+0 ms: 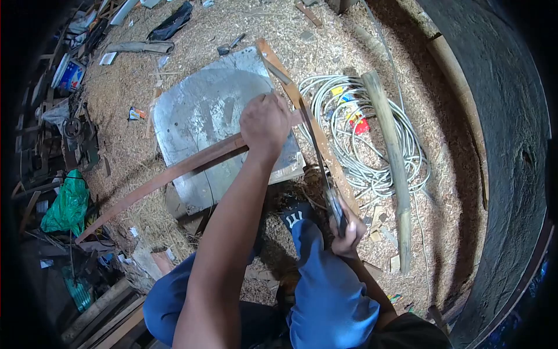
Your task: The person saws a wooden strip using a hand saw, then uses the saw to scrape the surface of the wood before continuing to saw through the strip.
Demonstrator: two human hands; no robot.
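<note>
My left hand is closed over a long reddish wooden strip, pressing it down near its right end on a metal-topped work surface. The strip's far left end hangs well past the metal. In my right hand is a hand saw, gripped by its handle close to my right knee. Its narrow blade points up and away, crossing the strip's short end just right of my left hand. Alongside the blade runs a brown wooden board, by the right edge of the metal top.
A coil of pale cable lies on the shavings-covered floor, with a wooden pole across it. A big dark timber fills the right side. To the left are a green plastic bag and scrap wood. A flat grey piece rests on the metal.
</note>
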